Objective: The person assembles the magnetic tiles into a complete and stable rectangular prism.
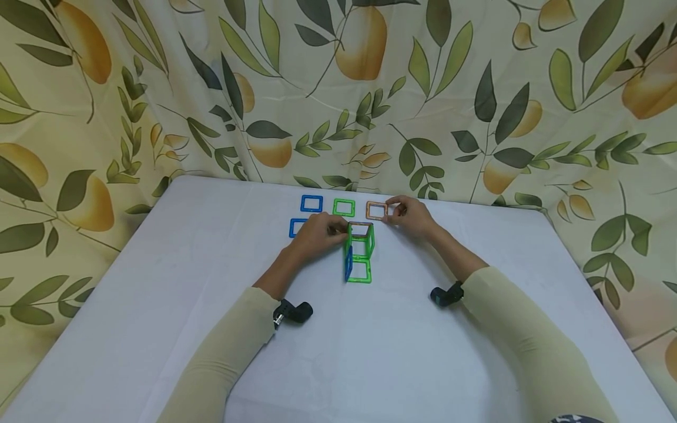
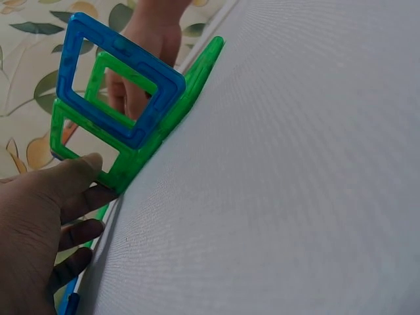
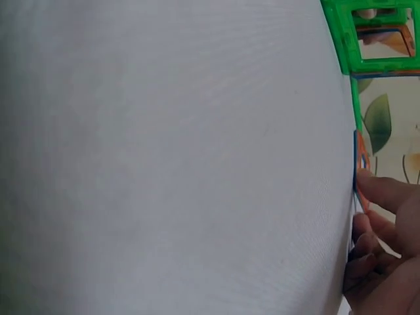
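Fingers and thumb of my left hand [image 1: 319, 236] pinch the left upright green square magnetic tile [image 2: 59, 131] of a small open structure. The structure has green walls [image 1: 372, 242], an orange-brown edge at the back and green tiles at its base. A blue square tile [image 1: 348, 264] stands upright at its front left, seen larger as a blue frame [image 2: 128, 46] in the left wrist view. Behind and to the right of it, my right hand [image 1: 411, 217] pinches the right edge of an orange square tile [image 1: 368, 210] low at the table, thumb on top in the right wrist view.
Behind the structure lie a loose green tile [image 1: 344, 201] and a blue tile [image 1: 312, 197]. Another blue tile [image 1: 292, 228] is partly covered by my left hand. A white cloth covers the table [image 1: 370, 352]; a fruit-patterned curtain [image 1: 328, 135] hangs along its back edge.
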Demonstrator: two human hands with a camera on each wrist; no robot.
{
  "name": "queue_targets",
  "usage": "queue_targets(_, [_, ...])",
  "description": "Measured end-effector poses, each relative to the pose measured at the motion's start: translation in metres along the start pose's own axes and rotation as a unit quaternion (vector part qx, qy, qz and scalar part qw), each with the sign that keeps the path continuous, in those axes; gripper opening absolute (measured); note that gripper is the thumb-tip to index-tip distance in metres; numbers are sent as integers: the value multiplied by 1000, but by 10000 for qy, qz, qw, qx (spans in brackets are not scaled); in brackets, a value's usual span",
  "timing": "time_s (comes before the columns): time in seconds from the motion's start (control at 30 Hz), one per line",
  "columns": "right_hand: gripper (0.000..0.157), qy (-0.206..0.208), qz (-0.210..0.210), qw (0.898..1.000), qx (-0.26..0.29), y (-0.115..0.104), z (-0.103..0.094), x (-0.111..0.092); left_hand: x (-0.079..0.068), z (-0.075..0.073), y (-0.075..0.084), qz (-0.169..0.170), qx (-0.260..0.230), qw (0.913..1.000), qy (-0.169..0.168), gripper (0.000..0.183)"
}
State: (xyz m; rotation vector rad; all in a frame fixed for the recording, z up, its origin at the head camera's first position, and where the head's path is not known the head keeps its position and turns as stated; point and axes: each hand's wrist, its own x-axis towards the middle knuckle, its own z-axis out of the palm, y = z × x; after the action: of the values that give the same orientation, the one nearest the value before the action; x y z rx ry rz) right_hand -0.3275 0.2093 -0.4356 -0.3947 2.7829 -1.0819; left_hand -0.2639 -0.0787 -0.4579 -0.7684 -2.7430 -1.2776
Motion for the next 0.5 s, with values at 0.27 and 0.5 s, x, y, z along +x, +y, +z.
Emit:
queue_targets(0.27, [54,222,-152,9983,514,-1,1,-4,1,-2,1,43,-74,10000,-41,20])
queue_targets(0.5, [55,356,-160,9957,839,0,2,-6,0,-2,2,15,1,10000,-37,21])
